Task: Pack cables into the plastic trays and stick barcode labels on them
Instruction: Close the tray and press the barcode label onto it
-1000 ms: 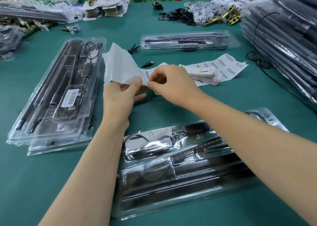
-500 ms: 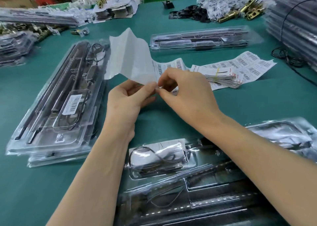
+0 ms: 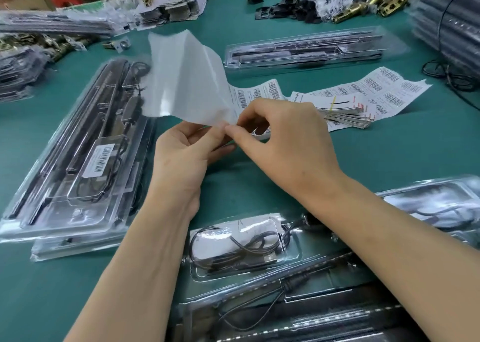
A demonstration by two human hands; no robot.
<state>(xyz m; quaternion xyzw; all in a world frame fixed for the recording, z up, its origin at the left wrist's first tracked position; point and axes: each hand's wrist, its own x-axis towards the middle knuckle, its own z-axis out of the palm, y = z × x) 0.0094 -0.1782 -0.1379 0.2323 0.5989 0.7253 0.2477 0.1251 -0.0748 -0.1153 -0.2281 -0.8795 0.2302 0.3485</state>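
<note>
In the head view, your left hand (image 3: 181,157) holds the sheet (image 3: 187,82) by its lower edge, thumb on top and fingers curled beneath, so the bare backing stands up over the table (image 3: 389,154) between the trays. Your right hand (image 3: 283,144) meets it at that edge, thumb and forefinger pinched tight on the sheet where a label corner seems to lie, the other fingers curled in. Whether a label has come free there is too small to tell. Much of the sheet is already stripped, with printed barcodes (image 3: 257,92) left only on its right part. The left tray (image 3: 78,160) looks finished: it is closed, packed, and carries a label (image 3: 101,157) on its lid, with a second tray lying under it. The near tray (image 3: 259,276), just below your wrists, has a cable (image 3: 233,243) coiled in its pocket but shows no barcode, so it is probably the one waiting for this label. The far tray (image 3: 306,49) also shows no label from here. A pile (image 3: 384,92) of further sheets lies to the right, and a loose cable (image 3: 446,74) rests beyond it, so I judge that plenty of packing and labelling remains.
</note>
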